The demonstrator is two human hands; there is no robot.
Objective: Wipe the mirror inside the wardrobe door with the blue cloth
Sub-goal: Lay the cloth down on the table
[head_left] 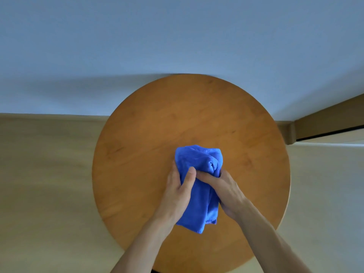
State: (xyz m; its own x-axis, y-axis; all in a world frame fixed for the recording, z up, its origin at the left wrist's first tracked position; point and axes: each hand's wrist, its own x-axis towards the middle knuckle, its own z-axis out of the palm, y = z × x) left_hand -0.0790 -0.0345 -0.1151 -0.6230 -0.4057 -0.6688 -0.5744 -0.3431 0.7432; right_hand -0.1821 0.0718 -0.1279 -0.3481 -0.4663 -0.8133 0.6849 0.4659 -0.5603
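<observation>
Fingers of both hands curl into the cloth (199, 186), the left hand (177, 192) with its thumb pressed on the front and the right hand (226, 190) clutching its far side, above the table (137, 146). It looks soft, light and limp, so a bunched handful should hold well. No mirror is in view.

Nothing to read here: no lettering, label, brand or number shows on the blue cloth (198, 161) or the worktop (177, 115).
</observation>
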